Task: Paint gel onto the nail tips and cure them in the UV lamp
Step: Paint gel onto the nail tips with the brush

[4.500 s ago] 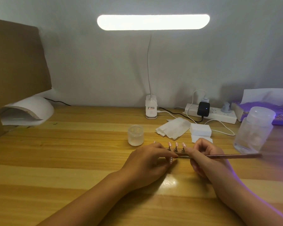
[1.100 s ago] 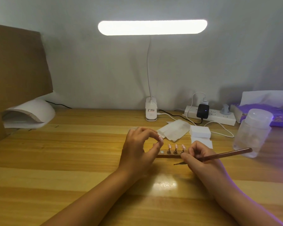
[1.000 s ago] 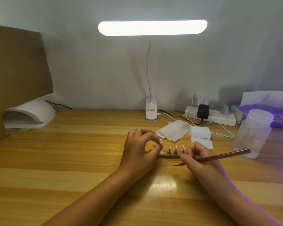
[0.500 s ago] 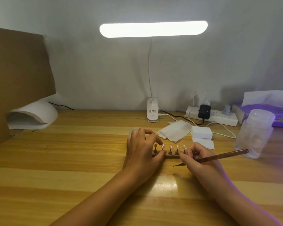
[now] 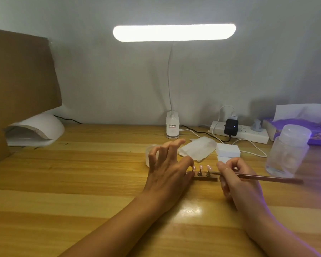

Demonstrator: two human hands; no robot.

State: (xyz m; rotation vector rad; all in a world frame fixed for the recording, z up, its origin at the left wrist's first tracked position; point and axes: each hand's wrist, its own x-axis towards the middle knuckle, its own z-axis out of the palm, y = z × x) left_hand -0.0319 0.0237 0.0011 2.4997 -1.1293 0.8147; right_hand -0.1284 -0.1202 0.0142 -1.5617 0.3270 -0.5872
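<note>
A: salon or somebody's home?
B: home hobby desk tbh. Wooden bench [image 5: 82, 182] pushed against a bare wall [image 5: 100, 80], clip-on desk lamp [image 5: 174, 32] far centre, power strip [image 5: 248, 135] with chargers [image 5: 230, 127] far right, small UV nail lamp [image 5: 35, 128] far left.

- Left grip [image 5: 167, 173] hides the holder's [image 5: 205, 179] left end, much of the pinched tip [image 5: 193, 167] and most of the jar [image 5: 149, 152].
- Brush [image 5: 263, 176] bristles: too small to tell.
- Tissue box [image 5: 293, 125] is cut off at the right edge.

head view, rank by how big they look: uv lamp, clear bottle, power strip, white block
UV lamp and clear bottle: look alike, lamp partly behind cardboard, so unranked.
Then power strip.
Then white block.
</note>
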